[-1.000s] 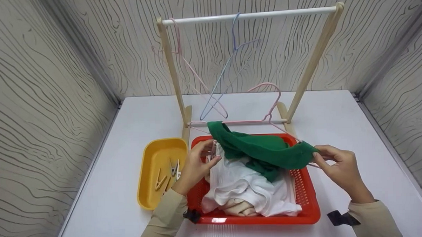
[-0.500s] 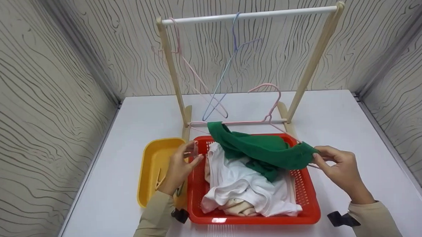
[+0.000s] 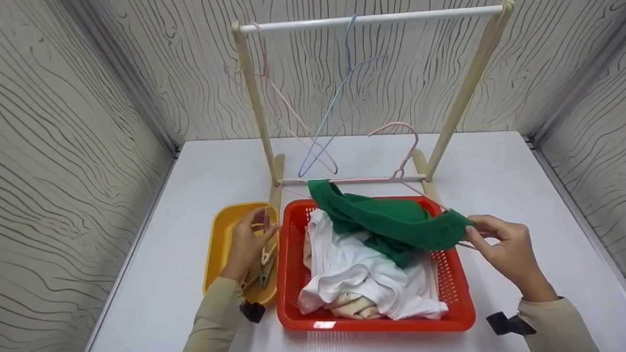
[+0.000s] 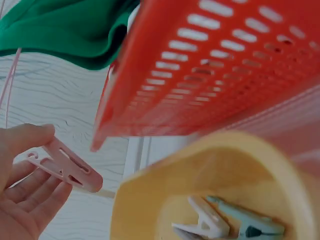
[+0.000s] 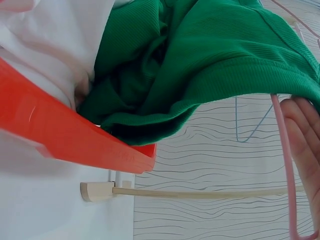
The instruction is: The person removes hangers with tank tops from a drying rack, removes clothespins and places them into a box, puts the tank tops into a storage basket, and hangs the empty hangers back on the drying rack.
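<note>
Between thumb and fingers my left hand (image 3: 244, 248) holds a pink clothespin (image 4: 72, 165), above the yellow tray (image 3: 210, 268). My right hand (image 3: 511, 250) pinches the right corner of a green ribbed garment (image 3: 393, 225). That garment lies across a pink hanger (image 3: 413, 149), whose hook points up at the back; the hanger's right end comes out beside my right fingers. Below the garment, white cloth (image 3: 342, 263) and a beige piece (image 3: 355, 306) fill part of the red basket (image 3: 375, 326). Much of the hanger's lower part is hidden by the green cloth.
Behind the basket stands a wooden rack with a white top bar (image 3: 417, 17). From it hang a pink hanger (image 3: 290, 106) and a blue hanger (image 3: 336, 94). Several clothespins, one of them green (image 4: 255, 222), lie in the yellow tray. Patterned walls enclose the white table (image 3: 545, 272).
My left hand has moved left with the clothespin, from the garment's left end over the basket to above the yellow tray. My right hand and the green garment have stayed in place.
</note>
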The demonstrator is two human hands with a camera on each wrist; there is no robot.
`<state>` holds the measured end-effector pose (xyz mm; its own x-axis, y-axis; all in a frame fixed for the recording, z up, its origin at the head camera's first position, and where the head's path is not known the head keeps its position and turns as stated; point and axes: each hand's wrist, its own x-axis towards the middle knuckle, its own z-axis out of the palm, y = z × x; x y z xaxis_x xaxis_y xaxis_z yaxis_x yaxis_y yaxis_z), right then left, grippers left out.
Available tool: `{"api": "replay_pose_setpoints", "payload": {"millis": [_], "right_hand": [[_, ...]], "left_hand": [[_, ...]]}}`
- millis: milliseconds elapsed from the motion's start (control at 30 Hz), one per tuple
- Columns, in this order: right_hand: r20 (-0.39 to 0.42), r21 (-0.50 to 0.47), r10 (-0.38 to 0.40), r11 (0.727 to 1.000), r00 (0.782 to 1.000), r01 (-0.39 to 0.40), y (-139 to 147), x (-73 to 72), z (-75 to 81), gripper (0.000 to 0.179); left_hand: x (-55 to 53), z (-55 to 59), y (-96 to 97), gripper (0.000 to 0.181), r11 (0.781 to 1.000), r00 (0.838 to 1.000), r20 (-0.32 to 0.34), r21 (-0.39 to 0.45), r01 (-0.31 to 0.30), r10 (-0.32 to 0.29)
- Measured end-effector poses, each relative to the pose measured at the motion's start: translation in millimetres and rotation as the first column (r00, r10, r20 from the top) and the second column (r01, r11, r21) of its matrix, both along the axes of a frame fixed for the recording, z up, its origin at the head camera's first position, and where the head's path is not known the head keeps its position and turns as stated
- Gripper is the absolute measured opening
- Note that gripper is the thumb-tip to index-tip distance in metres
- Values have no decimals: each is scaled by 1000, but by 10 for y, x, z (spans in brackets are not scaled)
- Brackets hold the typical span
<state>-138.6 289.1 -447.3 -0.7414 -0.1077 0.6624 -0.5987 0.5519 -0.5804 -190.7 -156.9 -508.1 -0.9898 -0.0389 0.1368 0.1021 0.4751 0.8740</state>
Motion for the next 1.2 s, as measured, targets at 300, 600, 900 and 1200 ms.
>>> {"api": "replay_pose_setpoints", "payload": {"millis": [300, 600, 900, 1200], "right_hand": [[-1, 5, 2, 1000, 1000, -2, -11, -6, -4, 28], [-14, 7, 6, 1000, 1000, -6, -11, -13, -15, 27], [-9, 7, 8, 1000, 1000, -8, -14, -7, -13, 28], [13, 13, -17, 1000, 1000, 17, -13, 9, 1, 27]], "left_hand": [[-110, -114, -175, 49, 996, 989, 115, -36, -85, 88], [-181, -271, -306, 46, 989, 988, 83, -78, -126, 133], [-271, -354, -351, 46, 964, 958, 143, -133, -231, 250], [-287, -395, -380, 56, 917, 935, 160, -306, -257, 316]]}}
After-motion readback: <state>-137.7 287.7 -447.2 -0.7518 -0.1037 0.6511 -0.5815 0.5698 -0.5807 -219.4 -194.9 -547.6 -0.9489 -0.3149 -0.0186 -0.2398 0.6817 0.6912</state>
